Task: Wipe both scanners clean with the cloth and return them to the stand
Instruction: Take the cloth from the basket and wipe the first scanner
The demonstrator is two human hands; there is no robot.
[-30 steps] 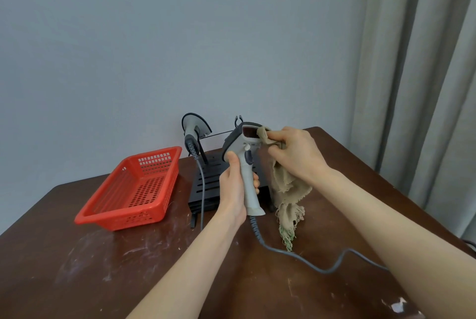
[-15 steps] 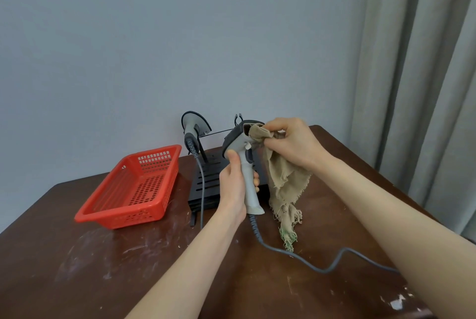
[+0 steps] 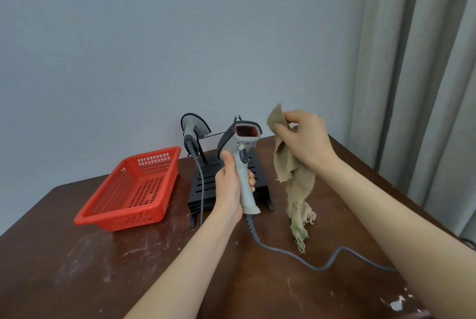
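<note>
Left hand (image 3: pixel 230 185) clamps the scanner (image 3: pixel 242 161) upright; right hand (image 3: pixel 305 138) pinches the cloth (image 3: pixel 293 177) beside it (apparently apart).

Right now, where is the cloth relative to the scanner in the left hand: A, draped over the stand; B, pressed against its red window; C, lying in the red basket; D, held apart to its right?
D: the right hand holds the cloth clear of the scanner, whose red window is uncovered.
</note>
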